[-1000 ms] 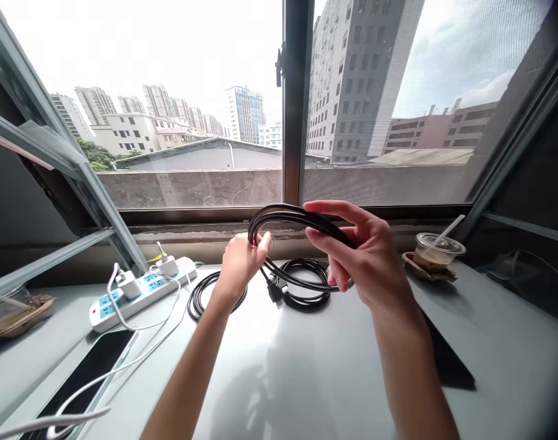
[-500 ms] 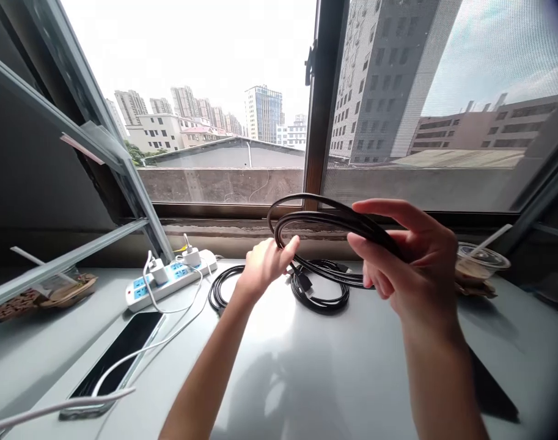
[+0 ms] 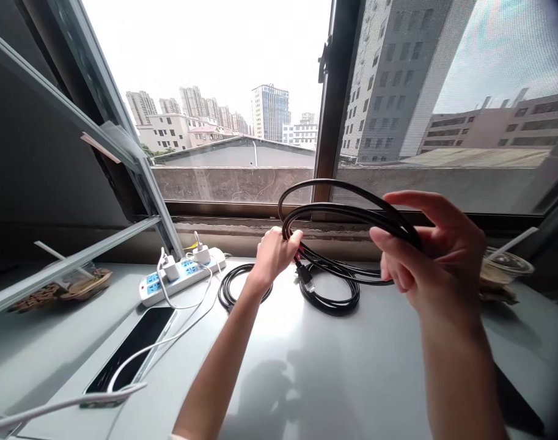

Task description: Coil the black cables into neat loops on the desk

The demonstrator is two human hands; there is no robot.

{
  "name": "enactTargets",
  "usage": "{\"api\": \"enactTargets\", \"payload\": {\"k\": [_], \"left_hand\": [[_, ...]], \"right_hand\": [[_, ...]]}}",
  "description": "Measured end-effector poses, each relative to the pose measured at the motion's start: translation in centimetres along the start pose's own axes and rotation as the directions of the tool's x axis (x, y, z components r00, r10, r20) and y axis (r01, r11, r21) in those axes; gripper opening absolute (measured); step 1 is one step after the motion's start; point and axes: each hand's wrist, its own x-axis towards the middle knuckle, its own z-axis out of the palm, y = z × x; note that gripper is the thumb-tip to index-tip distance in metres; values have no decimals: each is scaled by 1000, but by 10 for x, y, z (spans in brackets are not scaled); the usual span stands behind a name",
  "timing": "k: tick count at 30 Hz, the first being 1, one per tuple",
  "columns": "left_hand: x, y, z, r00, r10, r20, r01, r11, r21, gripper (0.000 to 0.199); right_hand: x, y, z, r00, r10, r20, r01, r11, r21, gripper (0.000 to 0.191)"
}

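Observation:
A looped black cable (image 3: pixel 338 211) is stretched between my two hands above the table. My left hand (image 3: pixel 277 253) is closed round the loop's left side, and a black connector with a metal tip (image 3: pixel 305 275) hangs just below it. On the right, my right hand (image 3: pixel 437 250) grips the other end of the loop between thumb and fingers, its index finger raised along the top strand. Beneath the held loop lies a coiled black cable (image 3: pixel 336 305) on the table. Another black coil (image 3: pixel 224 293) rests behind my left wrist, partly hidden by it.
A white power strip (image 3: pixel 182 278) with chargers and white cords stands at the back left. In front of it lies a phone (image 3: pixel 129 354). Metal shelf bars (image 3: pixel 72 260) cross the left side. A lidded cup with a straw (image 3: pixel 508 263) stands right, near a dark flat object (image 3: pixel 517 403).
My right hand has drawn a little away from my left, opening the loop wider. The whole view has shifted slightly, moving the scene rightward.

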Motion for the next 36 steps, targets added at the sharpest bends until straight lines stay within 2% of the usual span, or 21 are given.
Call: {"api": "enactTargets", "payload": {"k": [4,8,11,13,14,16,18,20,21,22,23,25,27,29,32,34,36], "left_hand": [[3,-4,1,999,-30,-13,28,987,-156,30],[6,-10,4,996,-80,25,84,928,-363,29],[7,-11,7,992,-68,107,104,920,-378,32],[6,-11,10,972,-67,224,143,927,-345,39],[5,-10,13,950,-74,302,173,933,-316,45],[2,-9,21,868,-98,486,238,942,-237,59],[-1,-9,31,744,-124,656,305,938,-168,70],[-4,-8,43,622,-115,775,358,922,-151,74],[-5,-8,47,587,-93,804,377,911,-169,75],[-5,-7,51,579,-64,813,391,896,-209,73],[-6,-6,54,596,-18,803,399,874,-276,68],[-5,-3,57,695,102,712,383,785,-487,52],[-4,1,56,799,200,567,338,630,-699,40],[-2,5,52,873,232,428,292,454,-842,35],[1,10,45,927,245,284,210,287,-935,36],[2,10,39,943,256,212,149,246,-958,38],[4,9,33,953,249,171,105,257,-961,39]], "right_hand": [[8,9,-5,1000,-18,24,19,999,-40,25],[14,25,-4,992,18,124,-10,998,-66,18],[14,26,0,995,48,87,-48,999,-1,13],[13,22,2,996,84,33,-86,995,48,12],[12,20,2,994,107,8,-107,992,67,13],[12,17,1,989,148,-31,-144,985,92,13],[10,15,2,987,154,-54,-148,983,105,12],[6,15,4,991,128,-39,-122,986,116,12],[4,15,6,994,103,-18,-100,988,119,13],[1,15,9,998,70,8,-71,990,120,13],[-1,15,11,999,30,37,-34,992,123,14],[-5,16,15,997,-43,65,33,989,142,16],[-3,19,16,995,-88,42,78,975,209,16],[4,25,14,997,-60,-50,73,944,321,14],[20,40,8,973,126,-193,-21,883,470,11],[30,51,4,941,267,-210,-139,866,481,12],[36,60,0,929,297,-222,-205,911,359,19]]}}
